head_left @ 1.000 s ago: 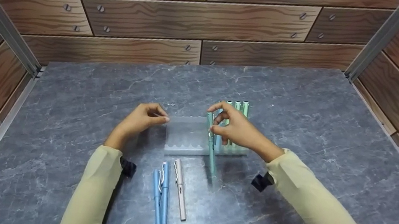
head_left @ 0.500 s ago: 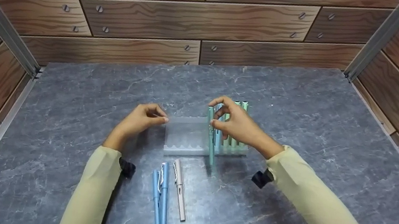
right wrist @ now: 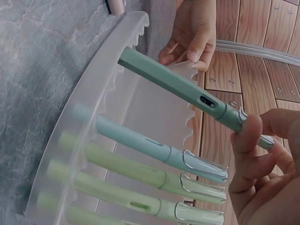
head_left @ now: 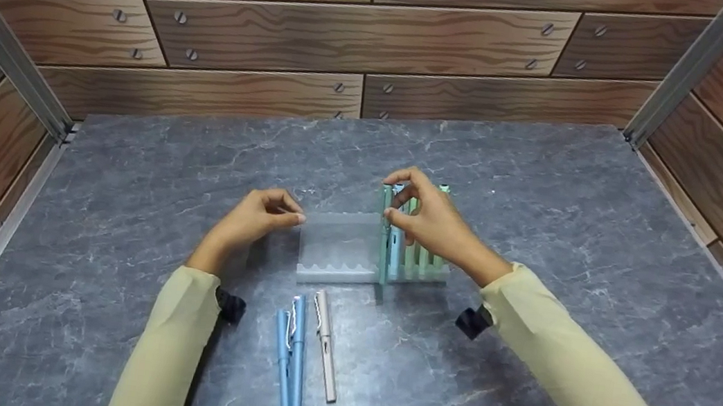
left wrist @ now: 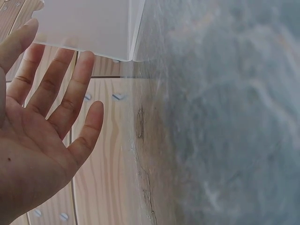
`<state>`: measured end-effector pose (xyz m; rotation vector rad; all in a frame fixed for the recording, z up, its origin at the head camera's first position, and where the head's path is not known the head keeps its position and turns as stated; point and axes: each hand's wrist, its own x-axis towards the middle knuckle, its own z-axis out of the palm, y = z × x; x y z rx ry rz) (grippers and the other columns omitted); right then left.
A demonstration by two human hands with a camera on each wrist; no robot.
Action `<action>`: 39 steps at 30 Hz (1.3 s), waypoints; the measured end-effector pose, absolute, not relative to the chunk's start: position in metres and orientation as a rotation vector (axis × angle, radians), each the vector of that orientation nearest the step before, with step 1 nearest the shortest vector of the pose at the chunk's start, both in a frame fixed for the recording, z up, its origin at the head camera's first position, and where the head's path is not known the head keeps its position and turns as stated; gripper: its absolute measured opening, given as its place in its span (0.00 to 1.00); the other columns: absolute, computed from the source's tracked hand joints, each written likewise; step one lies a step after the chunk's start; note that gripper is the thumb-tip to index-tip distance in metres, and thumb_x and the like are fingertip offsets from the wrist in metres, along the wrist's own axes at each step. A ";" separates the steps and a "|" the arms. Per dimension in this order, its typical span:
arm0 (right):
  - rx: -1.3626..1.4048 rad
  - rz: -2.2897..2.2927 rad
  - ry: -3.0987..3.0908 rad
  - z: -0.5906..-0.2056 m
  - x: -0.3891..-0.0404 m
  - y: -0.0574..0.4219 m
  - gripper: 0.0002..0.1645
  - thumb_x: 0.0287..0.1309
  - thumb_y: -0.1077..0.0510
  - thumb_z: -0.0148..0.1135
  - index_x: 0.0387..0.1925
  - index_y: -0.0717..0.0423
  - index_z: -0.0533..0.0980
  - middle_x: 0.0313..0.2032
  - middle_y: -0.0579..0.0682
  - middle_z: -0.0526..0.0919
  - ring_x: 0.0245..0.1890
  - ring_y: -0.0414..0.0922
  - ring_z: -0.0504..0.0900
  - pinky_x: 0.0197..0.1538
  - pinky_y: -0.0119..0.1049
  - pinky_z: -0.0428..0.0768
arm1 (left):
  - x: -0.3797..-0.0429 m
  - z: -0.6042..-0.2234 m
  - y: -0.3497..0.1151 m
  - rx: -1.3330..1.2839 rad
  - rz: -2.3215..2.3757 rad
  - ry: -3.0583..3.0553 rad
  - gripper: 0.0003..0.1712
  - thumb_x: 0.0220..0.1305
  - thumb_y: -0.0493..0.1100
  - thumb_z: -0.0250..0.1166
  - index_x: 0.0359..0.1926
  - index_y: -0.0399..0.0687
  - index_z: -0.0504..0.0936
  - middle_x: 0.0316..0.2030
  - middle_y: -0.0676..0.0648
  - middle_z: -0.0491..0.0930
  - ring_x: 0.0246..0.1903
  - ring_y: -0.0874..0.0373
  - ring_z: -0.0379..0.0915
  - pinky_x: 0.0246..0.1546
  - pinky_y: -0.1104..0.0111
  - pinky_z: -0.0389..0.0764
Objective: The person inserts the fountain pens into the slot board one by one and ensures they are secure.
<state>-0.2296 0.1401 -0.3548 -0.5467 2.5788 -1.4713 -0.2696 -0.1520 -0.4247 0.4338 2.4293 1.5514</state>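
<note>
A frosted, clear pen rack [head_left: 338,245] with scalloped notches stands on the table. My left hand [head_left: 263,209] pinches its upper left corner; in the left wrist view the thumb and fingers [left wrist: 85,68] lie at the sheet's edge. With thumb and fingers my right hand [head_left: 432,219] holds a dark green pen [right wrist: 171,84] by its clip end. That pen slants over the notches beside a light blue pen [right wrist: 136,140] lying in the rack. Several light green pens [right wrist: 124,164] fill the slots further right, partly covered by my right hand in the head view.
Two blue pens [head_left: 298,355] and a silver-beige pen [head_left: 325,348] lie on the grey marbled table [head_left: 482,400] in front of the rack. Wood-patterned walls [head_left: 270,44] enclose the back and sides.
My right hand has moved the dark green pen up and away from me, bringing its lower end from in front of the rack to the front lip. The left hand stays at the corner.
</note>
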 end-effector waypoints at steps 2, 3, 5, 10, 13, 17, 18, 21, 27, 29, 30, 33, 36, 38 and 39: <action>-0.547 -1.471 2.596 -0.355 -0.230 0.140 0.22 0.63 0.63 0.59 0.57 0.52 0.66 0.39 0.56 0.75 0.15 0.45 0.72 0.25 0.50 0.79 | -0.270 -0.425 -0.152 0.439 1.547 2.432 0.09 0.61 0.42 0.67 0.38 0.40 0.81 0.38 0.49 0.82 0.38 0.59 0.78 0.44 0.64 0.79; -0.547 -1.468 2.607 -0.355 -0.230 0.140 0.22 0.63 0.62 0.59 0.57 0.52 0.66 0.39 0.56 0.75 0.15 0.45 0.72 0.25 0.50 0.79 | -0.270 -0.425 -0.152 0.443 1.545 2.435 0.09 0.61 0.42 0.67 0.38 0.40 0.81 0.38 0.49 0.82 0.38 0.59 0.78 0.44 0.64 0.79; -0.538 -1.467 2.624 -0.355 -0.231 0.140 0.22 0.63 0.63 0.59 0.57 0.51 0.66 0.39 0.56 0.75 0.14 0.47 0.72 0.25 0.51 0.79 | -0.270 -0.425 -0.152 0.443 1.548 2.434 0.09 0.61 0.42 0.67 0.38 0.40 0.81 0.38 0.49 0.81 0.37 0.60 0.77 0.43 0.66 0.79; -0.531 -1.448 2.667 -0.355 -0.232 0.140 0.22 0.64 0.62 0.58 0.58 0.51 0.67 0.39 0.56 0.76 0.14 0.47 0.73 0.25 0.52 0.79 | -0.271 -0.425 -0.152 0.454 1.544 2.442 0.09 0.60 0.42 0.67 0.38 0.40 0.81 0.38 0.49 0.82 0.37 0.60 0.77 0.42 0.69 0.78; -0.538 -1.443 2.683 -0.357 -0.234 0.140 0.22 0.64 0.62 0.58 0.58 0.52 0.66 0.40 0.56 0.76 0.14 0.44 0.73 0.25 0.51 0.80 | -0.270 -0.426 -0.152 0.456 1.534 2.450 0.09 0.60 0.42 0.67 0.38 0.40 0.81 0.39 0.48 0.82 0.37 0.61 0.77 0.42 0.69 0.78; -0.538 -1.448 2.701 -0.358 -0.235 0.140 0.22 0.64 0.62 0.58 0.58 0.50 0.66 0.40 0.56 0.76 0.14 0.43 0.72 0.24 0.49 0.79 | -0.270 -0.424 -0.152 0.456 1.532 2.456 0.10 0.61 0.42 0.67 0.38 0.40 0.82 0.39 0.47 0.82 0.38 0.60 0.77 0.43 0.68 0.78; -0.537 -1.447 2.706 -0.358 -0.236 0.140 0.22 0.64 0.62 0.58 0.58 0.50 0.66 0.40 0.56 0.76 0.14 0.44 0.73 0.24 0.47 0.79 | -0.270 -0.424 -0.152 0.453 1.527 2.455 0.10 0.61 0.43 0.67 0.39 0.40 0.82 0.39 0.47 0.82 0.38 0.59 0.77 0.43 0.66 0.78; -0.533 -1.437 2.723 -0.359 -0.236 0.139 0.22 0.64 0.62 0.58 0.58 0.49 0.66 0.40 0.55 0.77 0.14 0.47 0.74 0.22 0.41 0.78 | -0.270 -0.423 -0.151 0.440 1.526 2.442 0.11 0.61 0.45 0.67 0.39 0.41 0.82 0.40 0.48 0.82 0.40 0.57 0.78 0.47 0.61 0.79; -0.535 -1.407 2.760 -0.362 -0.238 0.138 0.22 0.64 0.62 0.59 0.58 0.49 0.67 0.40 0.55 0.78 0.15 0.44 0.74 0.22 0.36 0.76 | -0.271 -0.424 -0.151 0.419 1.532 2.419 0.13 0.61 0.45 0.67 0.41 0.39 0.81 0.40 0.47 0.81 0.41 0.55 0.78 0.51 0.54 0.78; -0.540 -1.397 2.767 -0.363 -0.238 0.138 0.22 0.64 0.62 0.58 0.58 0.49 0.66 0.40 0.55 0.78 0.15 0.43 0.74 0.22 0.36 0.76 | -0.270 -0.424 -0.151 0.416 1.529 2.421 0.13 0.62 0.44 0.67 0.42 0.38 0.81 0.41 0.47 0.81 0.40 0.57 0.77 0.51 0.55 0.78; -0.542 -1.392 2.768 -0.364 -0.238 0.138 0.22 0.64 0.62 0.58 0.58 0.49 0.66 0.41 0.55 0.78 0.15 0.43 0.74 0.23 0.36 0.77 | -0.270 -0.423 -0.151 0.413 1.523 2.424 0.13 0.62 0.43 0.66 0.42 0.37 0.81 0.41 0.46 0.81 0.40 0.59 0.77 0.50 0.56 0.78; -0.555 -1.376 2.773 -0.365 -0.237 0.138 0.22 0.65 0.61 0.58 0.58 0.49 0.66 0.41 0.54 0.78 0.16 0.47 0.76 0.24 0.37 0.78 | -0.265 -0.415 -0.149 0.415 1.500 2.438 0.12 0.63 0.41 0.66 0.42 0.35 0.81 0.42 0.45 0.82 0.39 0.61 0.76 0.47 0.61 0.78; -0.564 -1.369 2.775 -0.367 -0.237 0.138 0.22 0.65 0.61 0.58 0.58 0.48 0.66 0.40 0.54 0.78 0.17 0.50 0.78 0.24 0.37 0.79 | -0.257 -0.403 -0.147 0.418 1.488 2.446 0.12 0.63 0.40 0.65 0.41 0.33 0.80 0.41 0.44 0.82 0.38 0.61 0.76 0.46 0.63 0.78; -0.581 -1.361 2.780 -0.368 -0.237 0.138 0.22 0.65 0.61 0.58 0.58 0.49 0.66 0.40 0.54 0.79 0.17 0.49 0.78 0.23 0.37 0.79 | -0.251 -0.395 -0.146 0.428 1.493 2.445 0.11 0.63 0.39 0.65 0.41 0.34 0.81 0.40 0.45 0.82 0.37 0.61 0.76 0.47 0.61 0.78; -0.587 -1.359 2.782 -0.368 -0.237 0.137 0.22 0.65 0.61 0.58 0.58 0.49 0.66 0.40 0.54 0.79 0.17 0.48 0.77 0.23 0.36 0.79 | -0.249 -0.392 -0.146 0.430 1.500 2.442 0.11 0.62 0.39 0.65 0.40 0.34 0.81 0.40 0.45 0.82 0.37 0.62 0.76 0.47 0.60 0.78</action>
